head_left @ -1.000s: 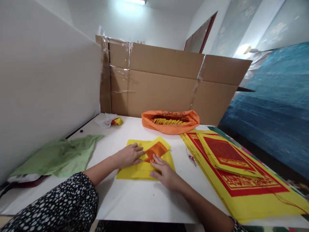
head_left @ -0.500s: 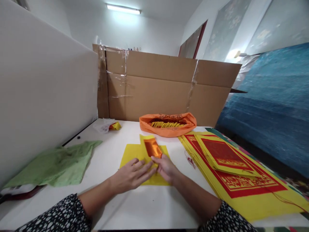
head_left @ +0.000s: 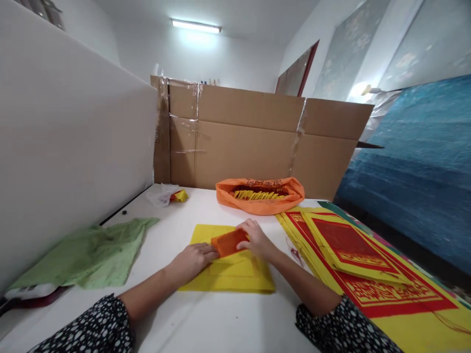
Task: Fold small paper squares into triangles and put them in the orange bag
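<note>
Left hand, fingers together, touches the near-left end of the orange piece, which lies between both hands' fingertips above the yellow sheet, while right hand spreads thumb from fingers, pinch unclear; seemingly mid-fold or mid-smoothing, calling for light, even fingertip pressure.

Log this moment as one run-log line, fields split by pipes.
left hand: on orange piece, left end | right hand: at its right end | under: yellow sheets | beyond: orange bag
</note>
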Tool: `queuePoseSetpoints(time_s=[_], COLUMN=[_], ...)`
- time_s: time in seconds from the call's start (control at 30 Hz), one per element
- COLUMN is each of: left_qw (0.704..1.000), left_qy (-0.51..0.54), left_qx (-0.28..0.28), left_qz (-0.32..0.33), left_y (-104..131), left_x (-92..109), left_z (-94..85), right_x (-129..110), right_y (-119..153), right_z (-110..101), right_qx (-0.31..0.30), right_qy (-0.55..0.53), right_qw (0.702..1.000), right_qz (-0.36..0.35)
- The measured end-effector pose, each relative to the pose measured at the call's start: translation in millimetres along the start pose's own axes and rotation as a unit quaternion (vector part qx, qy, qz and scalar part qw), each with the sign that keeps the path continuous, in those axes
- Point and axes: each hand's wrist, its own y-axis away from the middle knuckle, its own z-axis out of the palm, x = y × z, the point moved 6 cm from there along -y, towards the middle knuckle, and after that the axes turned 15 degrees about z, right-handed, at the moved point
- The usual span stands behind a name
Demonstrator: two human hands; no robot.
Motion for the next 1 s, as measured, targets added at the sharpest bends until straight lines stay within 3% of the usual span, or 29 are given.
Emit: queuePoseSetpoints(time_s=[0.1, 0.2, 0.33, 0.47, 0.7, 1.0], left_qw=[0.996, 0.975, 0.924, 0.904, 0.927, 0.946], left_qy=[0.061, 0.162, 0.261, 0.272, 0.213, 0.152], left_qx=[0.025, 0.076, 0.162, 0.213, 0.202, 0.165], left_qz=[-0.063, -0.131, -0.230, -0.250, -0.234, -0.233], left_y=[-2, 0, 13, 17, 14, 13], left_x=[-12, -34, -65, -75, -75, -68], left_z=[-1.7, 0.0, 5.3, 6.7, 9.2, 4.1], right_x=[-13, -15, 0, 5, -9, -10], right_y=[19, 25, 16, 11, 18, 19], right_z=[31, 49, 51, 49, 50, 55], right_qx=[-0.013, 0.001, 0.041, 0.041, 0.043, 0.043], right_qy=[-0.009, -0.046, -0.129, -0.134, -0.004, 0.092], right_qw=[1.000, 0.999, 0.987, 0.985, 0.998, 0.994], right_qz=[-0.026, 0.011, 0.090, 0.105, 0.034, 0.048])
